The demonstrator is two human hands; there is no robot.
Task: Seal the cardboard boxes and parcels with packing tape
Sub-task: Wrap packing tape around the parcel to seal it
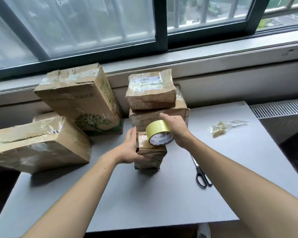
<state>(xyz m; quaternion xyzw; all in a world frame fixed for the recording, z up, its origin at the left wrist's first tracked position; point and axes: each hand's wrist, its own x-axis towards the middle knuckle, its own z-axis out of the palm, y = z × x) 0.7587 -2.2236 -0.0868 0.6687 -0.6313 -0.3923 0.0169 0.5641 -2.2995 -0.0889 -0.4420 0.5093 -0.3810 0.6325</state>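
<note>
A small brown cardboard parcel (150, 156) stands upright in the middle of the grey table (144, 203). My left hand (130, 148) holds its left side, the thumb lying along its front. My right hand (176, 129) grips a roll of yellowish packing tape (159, 133) against the parcel's top, with the forefinger stretched out to the left. The tape's white core reads "MADE IN CHINA".
Black scissors (202, 175) lie to the right of the parcel. A crumpled wad of used tape (219, 128) sits farther right. Two stacked parcels (151, 93) stand behind, a tree-printed box (81, 100) leans at the back left, and a large box (36, 145) overhangs the table's left edge.
</note>
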